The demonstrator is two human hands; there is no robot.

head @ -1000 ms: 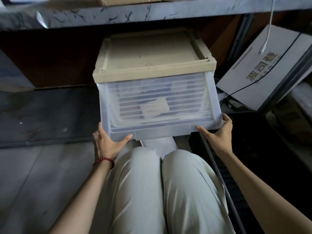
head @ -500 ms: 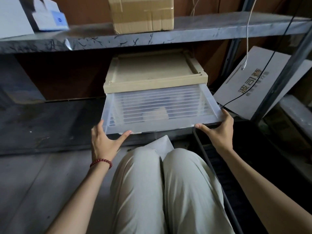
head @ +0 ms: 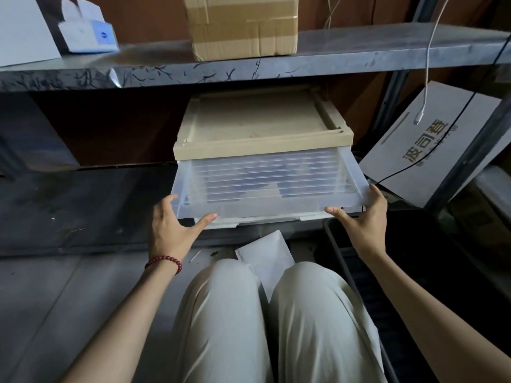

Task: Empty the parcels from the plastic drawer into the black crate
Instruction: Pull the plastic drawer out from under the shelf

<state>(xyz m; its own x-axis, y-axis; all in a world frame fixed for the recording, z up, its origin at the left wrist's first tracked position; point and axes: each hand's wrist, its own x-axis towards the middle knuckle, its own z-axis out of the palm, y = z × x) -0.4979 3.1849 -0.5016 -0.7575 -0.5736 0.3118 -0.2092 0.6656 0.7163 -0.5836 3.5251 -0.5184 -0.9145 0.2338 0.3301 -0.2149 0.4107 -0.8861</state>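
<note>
The translucent plastic drawer sits partly out of its beige frame on the lower shelf. Faint pale and dark shapes show through its ribbed front; what they are I cannot tell. My left hand grips the drawer's front left corner, thumb under the front edge. My right hand grips the front right corner. The black crate stands on the floor to the right of my knees. A white parcel lies on the floor between my knees and the shelf.
The upper shelf overhangs the drawer and carries a cardboard box and small white boxes. A white printed box leans at the right, with a charging cable hanging before it. Grey floor lies to the left.
The drawer has gone back toward its beige frame and its front now tilts away from me. Both hands stayed on its corners. My view has lifted, showing the upper shelf.
</note>
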